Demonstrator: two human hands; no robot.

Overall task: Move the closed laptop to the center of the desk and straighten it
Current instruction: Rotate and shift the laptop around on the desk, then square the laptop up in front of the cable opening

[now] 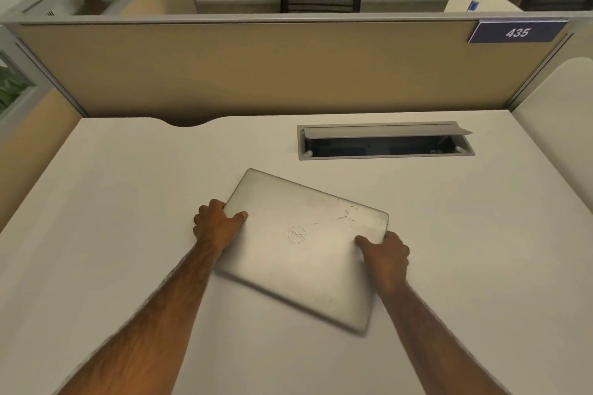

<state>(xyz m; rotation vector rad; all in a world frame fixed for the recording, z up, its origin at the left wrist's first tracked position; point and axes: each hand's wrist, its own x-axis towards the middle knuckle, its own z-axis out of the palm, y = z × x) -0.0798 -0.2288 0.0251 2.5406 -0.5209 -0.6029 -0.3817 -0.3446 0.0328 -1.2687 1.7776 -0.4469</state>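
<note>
A closed silver laptop (305, 244) with a round logo on its lid lies near the middle of the white desk (128, 202). It sits skewed, its far edge sloping down to the right. My left hand (218, 224) grips its left edge, thumb on the lid. My right hand (386, 255) grips its right edge near the far right corner, thumb on top. The laptop's near edge looks blurred.
An open cable hatch (385, 141) with a raised grey flap is set into the desk behind the laptop. A tan partition (256, 67) with a blue "435" sign (516, 32) closes the far side. A rounded notch (189, 123) cuts the desk's back edge.
</note>
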